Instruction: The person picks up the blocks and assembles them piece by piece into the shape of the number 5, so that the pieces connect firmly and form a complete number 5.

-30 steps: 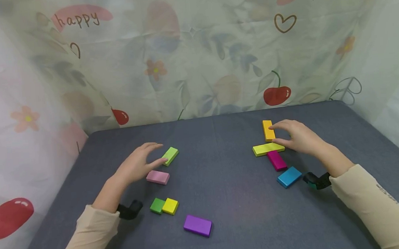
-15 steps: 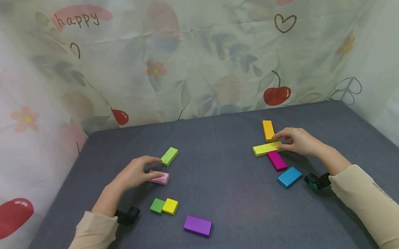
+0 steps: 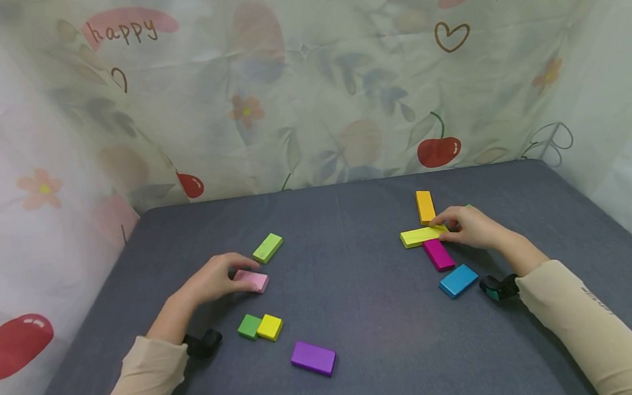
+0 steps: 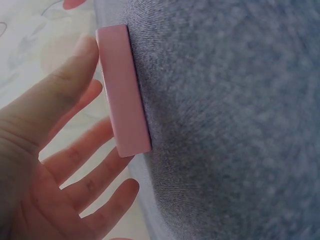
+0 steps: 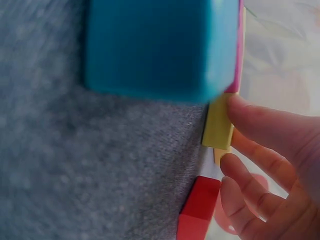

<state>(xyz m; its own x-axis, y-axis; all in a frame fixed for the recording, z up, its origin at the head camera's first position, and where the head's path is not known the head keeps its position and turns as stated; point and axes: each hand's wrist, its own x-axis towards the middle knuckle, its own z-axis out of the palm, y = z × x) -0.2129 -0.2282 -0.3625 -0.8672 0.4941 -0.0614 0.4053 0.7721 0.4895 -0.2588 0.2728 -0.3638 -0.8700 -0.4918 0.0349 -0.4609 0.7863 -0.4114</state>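
On the left, my left hand (image 3: 217, 278) has its thumb and fingers around a pink block (image 3: 254, 281) lying flat on the dark cloth. The left wrist view shows the thumb at one edge of the pink block (image 4: 122, 90), other fingers spread behind it. A lime green block (image 3: 267, 248) lies just beyond. Over on the right, my right hand (image 3: 472, 226) pinches the right end of a long yellow block (image 3: 418, 237), thumb on the near side. An orange block (image 3: 425, 207) and a magenta block (image 3: 438, 255) sit against or close to it.
A blue block (image 3: 458, 281) lies by the right wrist. A red block (image 5: 200, 205) shows below the right fingers. Nearer me are a small green block (image 3: 250, 326), a small yellow block (image 3: 270, 327) and a purple block (image 3: 313, 358). A patterned curtain (image 3: 309, 100) hangs behind the table.
My left hand has come down from beside the lime green block to the pink one. My right hand has lowered from the orange block onto the long yellow block, its fingers closing in.
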